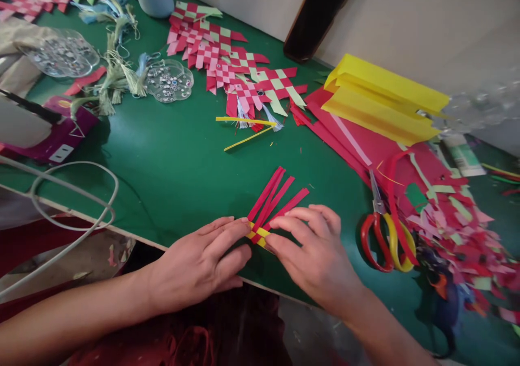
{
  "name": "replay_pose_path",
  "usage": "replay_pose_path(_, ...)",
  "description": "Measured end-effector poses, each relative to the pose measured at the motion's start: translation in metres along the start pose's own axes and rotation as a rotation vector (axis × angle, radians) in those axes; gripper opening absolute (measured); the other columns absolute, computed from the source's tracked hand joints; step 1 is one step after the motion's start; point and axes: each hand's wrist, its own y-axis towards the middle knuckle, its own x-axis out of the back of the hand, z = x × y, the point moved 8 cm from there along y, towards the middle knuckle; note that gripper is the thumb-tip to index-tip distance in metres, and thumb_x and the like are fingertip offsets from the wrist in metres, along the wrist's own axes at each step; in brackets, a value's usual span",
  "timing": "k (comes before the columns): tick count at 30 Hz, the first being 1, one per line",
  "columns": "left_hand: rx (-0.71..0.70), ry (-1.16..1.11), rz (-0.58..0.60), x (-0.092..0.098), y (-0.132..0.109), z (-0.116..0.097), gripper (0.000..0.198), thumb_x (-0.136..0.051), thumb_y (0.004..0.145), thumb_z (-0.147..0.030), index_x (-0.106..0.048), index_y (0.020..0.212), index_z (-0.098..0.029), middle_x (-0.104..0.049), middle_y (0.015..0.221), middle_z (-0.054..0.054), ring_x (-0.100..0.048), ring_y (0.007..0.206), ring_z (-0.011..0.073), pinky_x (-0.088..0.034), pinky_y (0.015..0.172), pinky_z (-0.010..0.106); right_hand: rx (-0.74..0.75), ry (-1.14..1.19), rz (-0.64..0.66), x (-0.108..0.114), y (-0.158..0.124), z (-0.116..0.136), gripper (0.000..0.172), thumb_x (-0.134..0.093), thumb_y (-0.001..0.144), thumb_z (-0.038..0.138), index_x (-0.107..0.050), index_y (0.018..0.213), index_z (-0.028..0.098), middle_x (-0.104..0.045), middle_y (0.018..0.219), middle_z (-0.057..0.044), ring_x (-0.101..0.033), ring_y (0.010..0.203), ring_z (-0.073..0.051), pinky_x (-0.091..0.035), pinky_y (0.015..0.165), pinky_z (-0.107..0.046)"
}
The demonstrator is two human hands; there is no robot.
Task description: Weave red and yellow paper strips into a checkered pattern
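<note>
Between my hands, close to the table's front edge, is a small weave of red paper strips [271,202] crossed by yellow paper strips [257,233]. The red strips fan out away from me. My left hand [203,260] pinches the weave's left end, its fingertips partly covering the yellow. On the other side, my right hand [311,249] grips the right end between thumb and forefinger, its other fingers curled. Two loose yellow strips [247,138] lie farther back on the green table [170,155].
Woven paper fish [244,63] lie in a row at the back. Scissors [384,233] rest at right beside a heap of paper scraps [459,225]. Folded yellow paper [382,103] sits on red sheets. Left are tassels [117,68], a bead tray [169,80] and a white cable [109,209].
</note>
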Motion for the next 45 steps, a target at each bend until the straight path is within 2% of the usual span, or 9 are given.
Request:
replay_pose_path(4, 0.004, -0.01, -0.032, 0.004, 0.001, 0.001, 0.026, -0.059, 0.092, -0.033, -0.054, 0.105, -0.011, -0.053, 0.128, 0.02, -0.056, 0.123, 0.0296, -0.049, 0.106, 0.044, 0.064, -0.07, -0.024, -0.005, 0.001, 0.006, 0.015, -0.057, 0.092, 0.017, -0.07, 0.091, 0.025, -0.072, 0.096, 0.0, -0.055, 0.098, -0.02, -0.031, 0.1, -0.047)
replay_pose_path(9, -0.006, 0.01, -0.022, 0.002, 0.001, 0.0, 0.032, -0.06, 0.091, -0.036, -0.053, 0.109, -0.011, -0.054, 0.127, 0.019, -0.056, 0.123, 0.0292, -0.05, 0.105, 0.044, 0.135, -0.109, -0.074, -0.005, 0.01, 0.01, 0.014, -0.057, 0.093, 0.015, -0.069, 0.093, 0.023, -0.073, 0.097, 0.0, -0.058, 0.098, -0.019, -0.031, 0.1, -0.046)
replay_pose_path(12, -0.008, 0.032, 0.006, 0.0, 0.0, 0.0, 0.039, -0.061, 0.091, -0.038, -0.054, 0.116, -0.01, -0.053, 0.128, 0.019, -0.056, 0.123, 0.03, -0.049, 0.106, 0.045, 0.108, -0.103, -0.085, -0.004, 0.01, 0.007, 0.011, -0.059, 0.092, 0.018, -0.069, 0.095, 0.023, -0.073, 0.1, -0.001, -0.059, 0.099, -0.02, -0.034, 0.098, -0.045)
replay_pose_path(18, 0.004, 0.033, 0.061, -0.006, -0.001, 0.001, 0.049, -0.063, 0.089, -0.037, -0.049, 0.131, -0.014, -0.049, 0.134, 0.018, -0.054, 0.125, 0.0304, -0.047, 0.108, 0.046, -0.08, -0.062, -0.109, 0.009, -0.008, -0.009, 0.011, -0.059, 0.092, 0.02, -0.068, 0.098, 0.021, -0.074, 0.094, -0.003, -0.058, 0.092, -0.02, -0.039, 0.087, -0.039)
replay_pose_path(23, -0.015, 0.016, 0.041, -0.005, 0.0, -0.001, 0.041, -0.063, 0.09, -0.034, -0.054, 0.123, -0.013, -0.05, 0.132, 0.02, -0.054, 0.125, 0.0312, -0.047, 0.107, 0.047, -0.042, -0.047, 0.026, -0.003, -0.019, -0.009, 0.03, -0.052, 0.096, 0.039, -0.067, 0.116, 0.023, -0.068, 0.122, -0.006, -0.053, 0.113, -0.026, -0.035, 0.095, -0.044)
replay_pose_path(26, -0.013, 0.002, 0.048, -0.005, 0.0, 0.0, 0.04, -0.063, 0.089, -0.032, -0.054, 0.124, -0.015, -0.049, 0.133, 0.019, -0.054, 0.126, 0.031, -0.046, 0.107, 0.048, -0.023, -0.051, 0.07, -0.012, -0.02, -0.01, 0.037, -0.047, 0.098, 0.045, -0.065, 0.121, 0.024, -0.064, 0.13, -0.005, -0.048, 0.122, -0.029, -0.031, 0.099, -0.048)
replay_pose_path(31, -0.004, -0.004, 0.087, -0.007, 0.001, 0.001, 0.056, -0.065, 0.088, -0.034, -0.046, 0.138, -0.016, -0.051, 0.134, 0.016, -0.052, 0.127, 0.0307, -0.047, 0.107, 0.047, -0.045, -0.039, 0.088, -0.02, -0.023, -0.011, 0.038, -0.043, 0.099, 0.046, -0.064, 0.124, 0.025, -0.062, 0.134, -0.002, -0.046, 0.124, -0.029, -0.029, 0.102, -0.05)
replay_pose_path(38, -0.014, 0.019, 0.086, -0.009, 0.0, 0.0, 0.056, -0.062, 0.09, -0.037, -0.048, 0.136, -0.011, -0.054, 0.132, 0.016, -0.053, 0.127, 0.0303, -0.048, 0.107, 0.044, -0.06, -0.04, 0.03, -0.017, -0.024, -0.01, 0.04, -0.045, 0.098, 0.046, -0.063, 0.124, 0.022, -0.064, 0.13, -0.008, -0.047, 0.123, -0.028, -0.032, 0.101, -0.048)
replay_pose_path(45, -0.005, 0.023, 0.094, -0.009, 0.0, 0.001, 0.058, -0.062, 0.09, -0.037, -0.045, 0.14, -0.014, -0.051, 0.136, 0.015, -0.051, 0.128, 0.0294, -0.046, 0.108, 0.044, -0.04, -0.045, 0.007, -0.015, -0.016, -0.009, 0.033, -0.052, 0.095, 0.043, -0.068, 0.118, 0.025, -0.061, 0.131, -0.011, -0.046, 0.124, -0.032, -0.033, 0.101, -0.054)
